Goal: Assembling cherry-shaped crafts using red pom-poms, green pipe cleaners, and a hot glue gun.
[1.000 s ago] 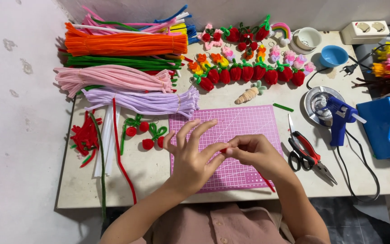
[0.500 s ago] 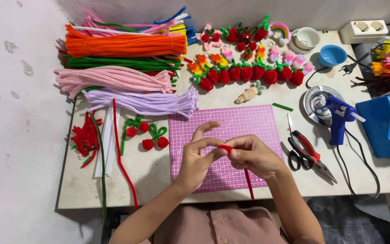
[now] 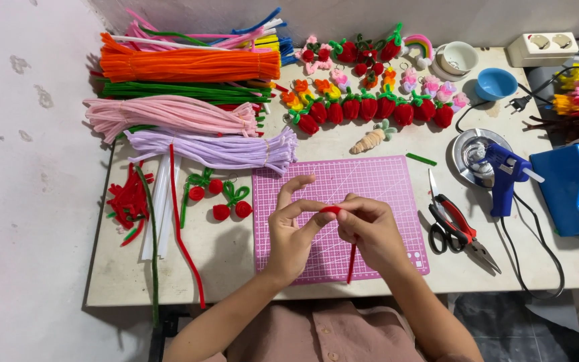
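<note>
My left hand and my right hand meet over a pink cutting mat, both pinching a red pipe cleaner. Its top end is curled between my fingertips, and the free end hangs down past the mat's near edge. The left thumb and forefinger pinch the curled tip while the other left fingers are raised. The right fingers are closed on the stem just beside it.
Bundles of orange, green, pink and lilac pipe cleaners lie at the back left. Finished red fuzzy strawberries line the back. Scissors and pliers, a blue glue gun and a blue box sit to the right.
My hands have stayed over the mat while twisting the red pipe cleaner. Its free end has swung down to hang toward me, and my left fingers have lifted and spread.
</note>
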